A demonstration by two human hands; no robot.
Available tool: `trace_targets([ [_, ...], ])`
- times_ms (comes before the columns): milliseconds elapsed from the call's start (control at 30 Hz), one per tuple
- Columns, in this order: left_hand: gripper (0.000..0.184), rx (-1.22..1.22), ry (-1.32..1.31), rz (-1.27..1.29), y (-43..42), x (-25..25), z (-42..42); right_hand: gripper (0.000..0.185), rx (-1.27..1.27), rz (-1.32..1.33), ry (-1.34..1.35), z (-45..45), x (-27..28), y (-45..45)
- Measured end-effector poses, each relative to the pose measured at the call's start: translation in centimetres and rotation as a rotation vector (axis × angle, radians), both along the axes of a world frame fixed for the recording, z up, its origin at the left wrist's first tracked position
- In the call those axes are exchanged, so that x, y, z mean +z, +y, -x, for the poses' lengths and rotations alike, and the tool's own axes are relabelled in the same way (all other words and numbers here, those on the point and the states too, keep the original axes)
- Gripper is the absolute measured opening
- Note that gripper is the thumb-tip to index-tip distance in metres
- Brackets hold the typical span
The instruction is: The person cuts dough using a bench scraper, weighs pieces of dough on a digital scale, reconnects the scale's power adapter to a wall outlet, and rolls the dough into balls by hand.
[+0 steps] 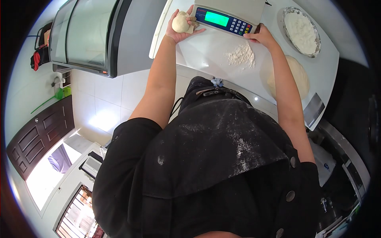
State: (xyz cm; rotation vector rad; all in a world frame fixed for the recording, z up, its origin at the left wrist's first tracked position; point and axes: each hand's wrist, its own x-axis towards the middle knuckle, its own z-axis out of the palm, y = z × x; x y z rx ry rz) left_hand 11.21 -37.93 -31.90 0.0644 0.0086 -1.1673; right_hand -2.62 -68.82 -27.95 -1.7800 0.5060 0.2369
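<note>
In my left hand [179, 32] lies a smooth pale ball of dough [181, 22], cupped against the palm with some fingers bent around it. Bits of dough seem to cling to those fingers, which are close beside the left end of a digital scale [214, 19]. The scale has a lit green display and a keypad. My right hand [260, 36] grips the scale's right front corner by the keypad, thumb on the front and the other fingers partly hidden. Loose flour [241, 54] is scattered on the white table [198, 53] in front of the scale.
A foil-lined round tray of flour [300, 31] stands at the table's far right. A large dough mass [299, 77] sits partly behind my right forearm. Near the right corner lies a grey flat sheet [314, 110]. A glass-fronted display case [85, 35] stands left of the table.
</note>
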Motion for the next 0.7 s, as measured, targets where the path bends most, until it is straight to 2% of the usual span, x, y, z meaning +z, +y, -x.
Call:
trace_targets([
  [133,0.049,0.0,0.0,-0.015,0.1,0.1,0.0,0.049,0.004,-0.027,0.005,-0.1,0.0,-0.1],
  [267,0.049,0.005,-0.003,-0.024,0.0,-0.1,-0.1,0.049,0.052,0.11,0.022,-0.3,-0.2,0.1],
  [700,0.049,0.023,0.035,0.014,-0.1,0.8,0.3,0.051,0.003,0.063,0.008,-0.2,0.4,0.4],
])
